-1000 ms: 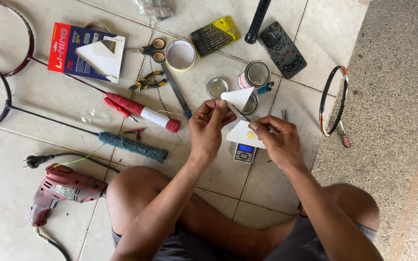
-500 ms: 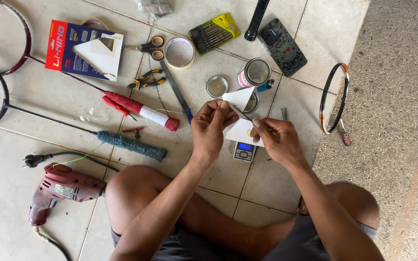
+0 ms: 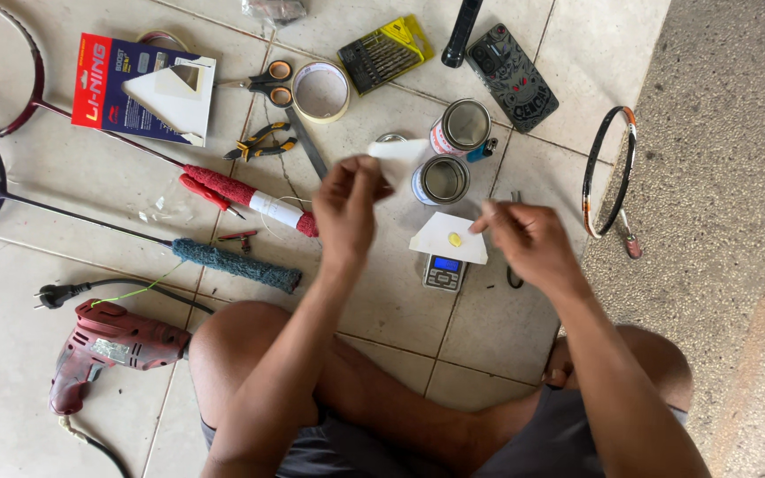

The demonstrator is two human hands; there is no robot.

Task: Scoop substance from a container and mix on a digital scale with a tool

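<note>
My bent legs fill the lower frame, cut off below. My left hand (image 3: 347,208), blurred, pinches a white paper scrap (image 3: 397,150) above two open tin cans (image 3: 453,150). My right hand (image 3: 524,235) hovers, fingertips together; whether it holds anything I cannot tell. Between them, white paper bearing a yellow blob (image 3: 454,239) rests on the small grey pocket scale (image 3: 444,272).
</note>
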